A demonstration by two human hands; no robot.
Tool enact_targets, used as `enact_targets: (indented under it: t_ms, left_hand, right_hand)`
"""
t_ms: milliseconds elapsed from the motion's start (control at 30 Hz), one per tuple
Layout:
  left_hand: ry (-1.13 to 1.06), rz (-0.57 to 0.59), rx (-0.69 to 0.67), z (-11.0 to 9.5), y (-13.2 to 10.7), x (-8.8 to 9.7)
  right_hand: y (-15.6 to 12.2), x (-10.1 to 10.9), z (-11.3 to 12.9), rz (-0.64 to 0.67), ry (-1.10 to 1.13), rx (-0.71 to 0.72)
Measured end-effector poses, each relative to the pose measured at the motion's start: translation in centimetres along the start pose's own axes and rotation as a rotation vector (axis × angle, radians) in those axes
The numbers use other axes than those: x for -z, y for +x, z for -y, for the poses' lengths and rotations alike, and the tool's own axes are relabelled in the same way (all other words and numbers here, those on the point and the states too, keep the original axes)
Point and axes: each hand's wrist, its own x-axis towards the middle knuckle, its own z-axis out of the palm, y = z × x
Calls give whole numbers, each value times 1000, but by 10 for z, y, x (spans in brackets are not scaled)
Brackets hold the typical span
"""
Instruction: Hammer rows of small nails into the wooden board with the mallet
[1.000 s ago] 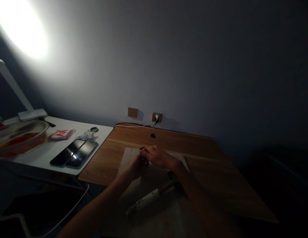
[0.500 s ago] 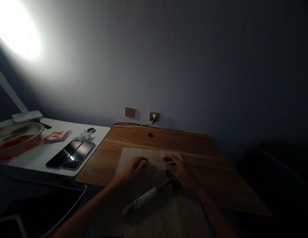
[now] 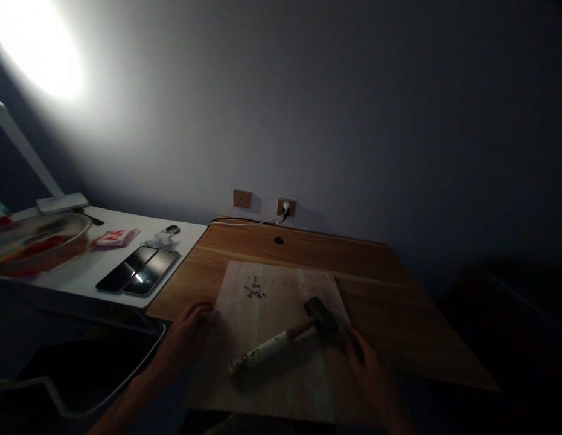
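A pale wooden board (image 3: 271, 320) lies on the brown wooden tabletop. My left hand (image 3: 190, 326) is at its left edge, fingers curled against the side. Across from it, my right hand (image 3: 369, 365) holds the right edge, with thumb and fingers bent round it; dim light hides the fingertips. Between the hands a hammer (image 3: 281, 341) rests on the board, its dark head up and right, its worn white-wrapped handle pointing lower left. Several small shiny metal pieces (image 3: 255, 288) lie in a heap near the board's far left corner, too small to name surely.
On the white table (image 3: 127, 223) to the left lie two phones (image 3: 138, 270), a red and white packet (image 3: 115, 238), crumpled plastic (image 3: 162, 238) and a large clear bowl (image 3: 49, 244). A lamp (image 3: 29, 151) stands behind. Cables run from a wall socket (image 3: 287, 208) along the tabletop's back edge.
Both hands have moved apart and back from above the board to its left and right edges. The small metal heap now shows. The hammer stays on the board. The view has shifted slightly.
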Motion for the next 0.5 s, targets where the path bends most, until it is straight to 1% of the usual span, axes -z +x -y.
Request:
enact_targets:
  t_ms: [100,200,300,367,433,500]
  left_hand:
    - [28,-49,19,7,-10,9]
    - [90,-102,49,19,-10,20]
    - [163,-144,87,34,-5,35]
    - [206,-136,122,44,-1,47]
    - [246,-127,173,54,2,61]
    - [273,-128,225,62,4,73]
  right_hand:
    - [-2,-5,16,45,9,-32]
    - [-5,-15,36,82,22,-35]
    - [-9,-32,64,98,41,10]
    - [-11,-46,85,111,71,43]
    - [-12,-58,103,153,138,85]
    - [-12,-66,116,205,199,131]
